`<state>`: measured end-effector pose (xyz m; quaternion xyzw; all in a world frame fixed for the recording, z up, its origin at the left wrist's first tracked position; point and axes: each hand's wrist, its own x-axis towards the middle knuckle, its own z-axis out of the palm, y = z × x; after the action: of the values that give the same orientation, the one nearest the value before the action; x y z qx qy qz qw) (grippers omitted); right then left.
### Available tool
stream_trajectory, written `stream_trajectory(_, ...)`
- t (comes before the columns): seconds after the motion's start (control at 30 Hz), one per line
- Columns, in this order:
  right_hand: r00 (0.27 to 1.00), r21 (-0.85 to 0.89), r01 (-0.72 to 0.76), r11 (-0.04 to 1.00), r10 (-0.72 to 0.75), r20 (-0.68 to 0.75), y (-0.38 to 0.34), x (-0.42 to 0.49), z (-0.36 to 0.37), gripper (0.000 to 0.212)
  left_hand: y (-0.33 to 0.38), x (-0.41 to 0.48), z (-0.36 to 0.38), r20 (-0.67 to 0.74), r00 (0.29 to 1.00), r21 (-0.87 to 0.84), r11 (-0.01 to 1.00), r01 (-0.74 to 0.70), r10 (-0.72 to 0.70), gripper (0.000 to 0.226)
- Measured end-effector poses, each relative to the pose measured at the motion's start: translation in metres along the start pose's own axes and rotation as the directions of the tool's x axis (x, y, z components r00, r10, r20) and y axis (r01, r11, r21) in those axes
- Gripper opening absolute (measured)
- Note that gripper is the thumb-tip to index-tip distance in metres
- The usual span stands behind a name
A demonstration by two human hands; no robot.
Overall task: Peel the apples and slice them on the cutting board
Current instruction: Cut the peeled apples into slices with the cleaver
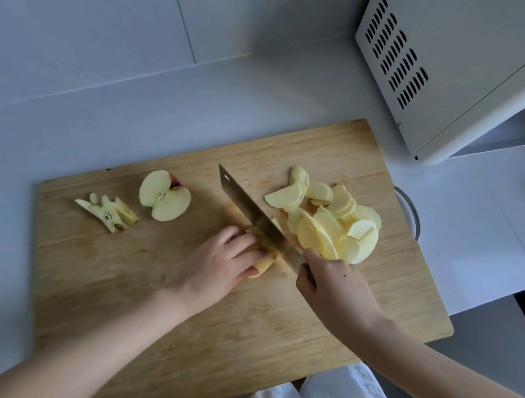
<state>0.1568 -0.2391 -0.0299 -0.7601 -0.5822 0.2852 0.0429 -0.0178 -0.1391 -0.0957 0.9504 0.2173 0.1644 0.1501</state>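
Peeled pale-yellow apple piece (264, 263) lies on the rectangular wooden cutting board (141, 283), held under the curled fingers of the left hand (218, 266), while the right hand (333, 286) grips the handle of a broad steel cleaver (253, 207) whose blade rests on it. A heap of pale apple slices (332, 222) sits right of the blade; a cut apple half (164, 196) and a seeded core strip (107, 211) lie left. A clear glass bowl (411, 213) shows its rim past the board's right edge, contents hidden.

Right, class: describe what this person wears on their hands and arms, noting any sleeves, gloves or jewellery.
Both the left hand and right hand are bare: no gloves, rings, watch or sleeves show anywhere up to the picture's edge. A small dark spot marks the right hand's back.
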Motion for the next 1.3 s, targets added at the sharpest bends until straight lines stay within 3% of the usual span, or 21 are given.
stream_trajectory(0.17,1.000,-0.065,0.028,0.997,-0.028,0.007,-0.003,-0.023,-0.016,0.021,-0.002,0.005,-0.001,0.020,0.998,0.072,0.996,-0.056,0.055,0.040)
stream_trajectory(0.5,0.998,-0.016,-0.015,1.000,0.016,0.068,-0.007,0.008,0.007,0.020,-0.004,-0.001,0.002,0.009,1.000,-0.003,1.000,-0.012,0.013,0.029)
stream_trajectory(0.77,1.000,0.029,-0.022,0.999,0.022,0.017,-0.002,-0.006,-0.006,0.038,-0.003,-0.004,0.004,-0.025,1.000,0.016,1.000,-0.007,0.007,0.028)
stream_trajectory(1.0,0.999,-0.066,0.001,0.998,0.003,0.055,-0.008,-0.023,-0.013,0.018,-0.007,-0.002,0.007,-0.073,0.995,0.032,0.997,-0.071,0.073,0.030)
stream_trajectory(1.1,0.998,-0.073,-0.010,0.997,0.015,0.058,-0.010,-0.016,-0.008,0.018,-0.007,-0.003,0.007,-0.053,0.997,0.036,0.998,-0.059,0.061,0.035)
stream_trajectory(1.3,0.999,0.015,-0.013,1.000,0.012,0.040,-0.009,0.011,0.020,0.023,-0.008,-0.007,0.006,-0.019,1.000,0.005,1.000,0.008,-0.008,0.025)
